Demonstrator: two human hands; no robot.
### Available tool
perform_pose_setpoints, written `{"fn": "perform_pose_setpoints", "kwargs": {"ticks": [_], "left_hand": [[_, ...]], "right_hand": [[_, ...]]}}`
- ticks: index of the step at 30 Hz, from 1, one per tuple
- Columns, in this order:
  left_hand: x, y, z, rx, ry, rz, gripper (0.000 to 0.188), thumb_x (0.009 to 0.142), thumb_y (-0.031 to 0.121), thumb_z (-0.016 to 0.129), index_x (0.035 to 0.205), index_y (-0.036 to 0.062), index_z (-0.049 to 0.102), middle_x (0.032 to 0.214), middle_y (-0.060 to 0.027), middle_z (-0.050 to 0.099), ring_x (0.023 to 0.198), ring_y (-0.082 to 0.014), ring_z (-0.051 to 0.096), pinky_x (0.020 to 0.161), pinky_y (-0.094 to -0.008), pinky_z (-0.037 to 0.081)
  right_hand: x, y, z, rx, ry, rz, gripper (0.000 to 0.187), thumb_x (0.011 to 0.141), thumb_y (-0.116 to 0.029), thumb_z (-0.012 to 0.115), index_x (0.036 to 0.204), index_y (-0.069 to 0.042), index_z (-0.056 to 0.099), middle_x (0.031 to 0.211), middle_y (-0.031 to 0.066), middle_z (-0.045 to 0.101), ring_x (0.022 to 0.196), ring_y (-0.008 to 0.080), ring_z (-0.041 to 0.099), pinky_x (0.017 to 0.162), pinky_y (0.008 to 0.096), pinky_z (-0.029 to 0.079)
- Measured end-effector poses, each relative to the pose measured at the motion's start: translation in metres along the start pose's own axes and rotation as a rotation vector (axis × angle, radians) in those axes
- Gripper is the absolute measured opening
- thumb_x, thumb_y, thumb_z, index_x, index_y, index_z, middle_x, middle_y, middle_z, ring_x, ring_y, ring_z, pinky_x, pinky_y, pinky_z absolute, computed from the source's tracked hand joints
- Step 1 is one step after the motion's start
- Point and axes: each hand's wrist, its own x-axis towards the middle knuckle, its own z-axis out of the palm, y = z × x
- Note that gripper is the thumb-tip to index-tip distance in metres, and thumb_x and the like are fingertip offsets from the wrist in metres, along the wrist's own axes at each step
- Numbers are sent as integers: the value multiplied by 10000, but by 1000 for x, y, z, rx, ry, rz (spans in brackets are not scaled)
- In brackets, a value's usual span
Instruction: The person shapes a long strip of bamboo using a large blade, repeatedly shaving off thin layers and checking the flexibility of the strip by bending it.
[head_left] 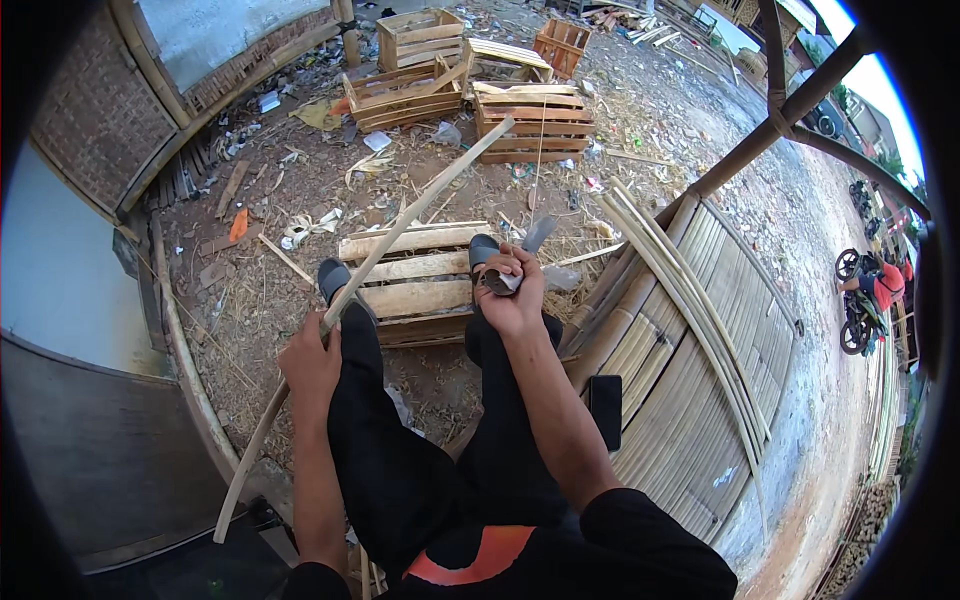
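Note:
My left hand [311,358] is closed round a long, slightly bent bamboo strip [418,210]. The strip slants from beside my left forearm up past the crate. My right hand [520,305] is closed on a knife [539,234], whose grey blade sticks out beyond the fingers. The handle's end [500,283] shows at the palm and looks wrapped in pale material. Strip and blade are apart. Below both hands lies a slatted wooden crate [415,298], with my sandalled feet resting on it.
Several wooden crates [535,125] stand ahead on littered ground. On my right, long bamboo strips [700,330] lie across a bamboo bench [660,420], with a black phone [605,412] at its near edge. A wall [95,270] runs along the left. A person [887,287] is beside a motorbike [855,330] far right.

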Motion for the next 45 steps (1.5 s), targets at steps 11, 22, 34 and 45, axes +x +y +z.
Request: {"fn": "perform_pose_setpoints", "kwargs": {"ticks": [11, 22, 34, 45], "left_hand": [[-4, -7, -15, -233, -86, -47, 213, 961, 239, 554, 1039, 41, 542, 762, -235, 625, 757, -452, 620, 635, -537, 444], [-18, 11, -25, -44, -266, 17, 256, 967, 300, 547, 1057, 61, 549, 774, -239, 629, 767, -464, 620, 643, -548, 447], [3, 3, -32, -841, -527, -325, 325, 1002, 355, 538, 1109, 49, 535, 622, 13, 463, 504, -51, 465, 428, -228, 378], [43, -5, 5, -1243, -721, -355, 144, 1025, 207, 463, 1046, 69, 496, 680, 50, 349, 486, -34, 282, 428, -203, 237]], "right_hand": [[9, -2, -2, -70, -8, 76, 146, 885, -43, 515, 761, -86, 451, 573, -40, 417, 511, 74, 423, 498, 223, 426], [2, 8, -7, -280, 167, 173, 159, 873, -55, 537, 764, -113, 437, 590, -59, 411, 489, 51, 418, 490, 223, 417], [-24, 49, 0, -1449, 67, 57, 276, 859, -25, 636, 1079, -60, 473, 654, -18, 465, 514, 91, 477, 495, 254, 424], [12, 44, 1, -2871, -356, -288, 281, 724, -267, 659, 957, -112, 631, 783, 198, 667, 792, 413, 648, 720, 499, 507]]}}
